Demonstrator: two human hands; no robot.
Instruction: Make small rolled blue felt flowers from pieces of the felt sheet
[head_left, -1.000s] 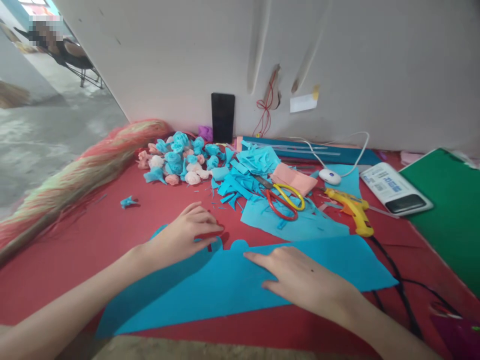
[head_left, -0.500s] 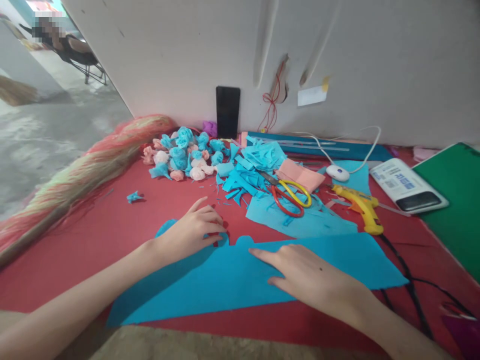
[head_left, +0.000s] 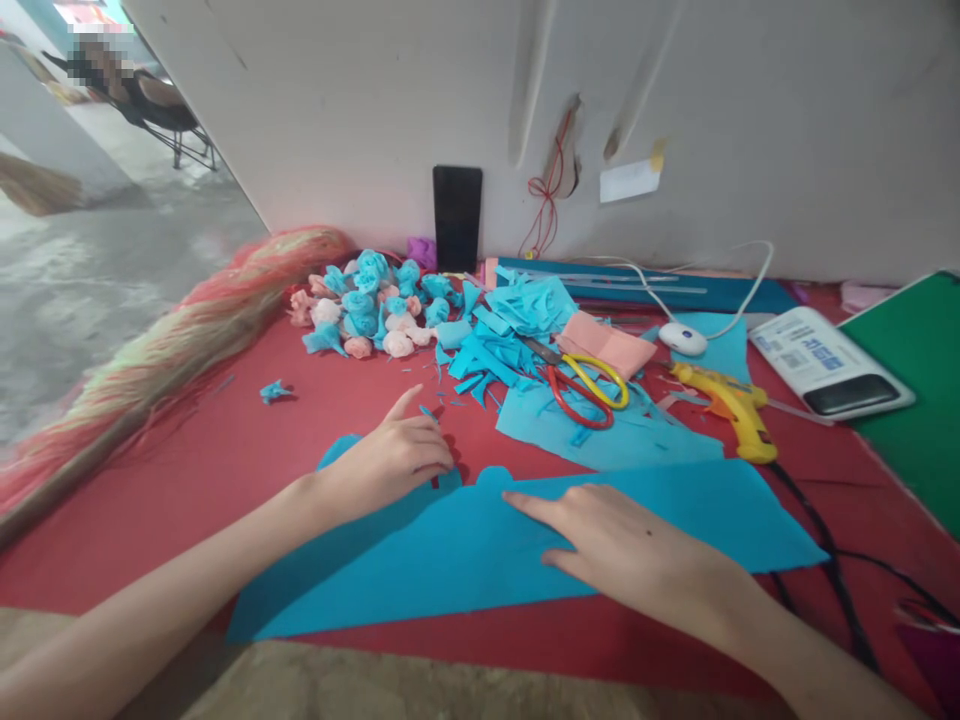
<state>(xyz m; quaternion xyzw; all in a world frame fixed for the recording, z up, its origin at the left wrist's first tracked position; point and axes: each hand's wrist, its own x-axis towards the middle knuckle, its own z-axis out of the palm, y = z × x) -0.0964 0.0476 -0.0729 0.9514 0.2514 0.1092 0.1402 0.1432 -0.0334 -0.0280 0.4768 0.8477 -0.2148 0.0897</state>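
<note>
A bench (head_left: 225, 470) covered in red felt fills the view, backed at 12 o'clock by a plain grey wall (head_left: 750, 130). Along its 9 o'clock edge lies a long bundle of pink and straw-coloured fibres (head_left: 172, 340). At 3 o'clock rests a dark green flat sheet (head_left: 911, 400). The big blue felt sheet with a scalloped top edge (head_left: 480, 560) lies flat at 6 o'clock, nearest the person. Both hands rest on it. The left hand (head_left: 394, 458) sits at the sheet's upper left edge, fingers curled loosely with the index finger pointing out, pressing down and gripping nothing that I can see. The right hand (head_left: 630, 545) lies open and flat on the sheet's middle, fingers spread toward 10 o'clock, holding nothing. Just beyond the sheet, toward 1 o'clock, is a smaller blue felt piece (head_left: 607, 435) with red and yellow handled scissors (head_left: 581, 385) on it. A heap of blue felt scraps (head_left: 502, 330) lies at 12 o'clock, and a pile of small blue and pink felt roses (head_left: 371, 305) at 11 o'clock. A white boxed packet (head_left: 829, 365) sits at 2 o'clock, near a yellow glue gun (head_left: 739, 420). A black phone (head_left: 457, 218) stands upright against the wall. A folded pink felt pad (head_left: 607, 345) touches the scissors, and a white corded mouse (head_left: 682, 338) lies just beside it.
</note>
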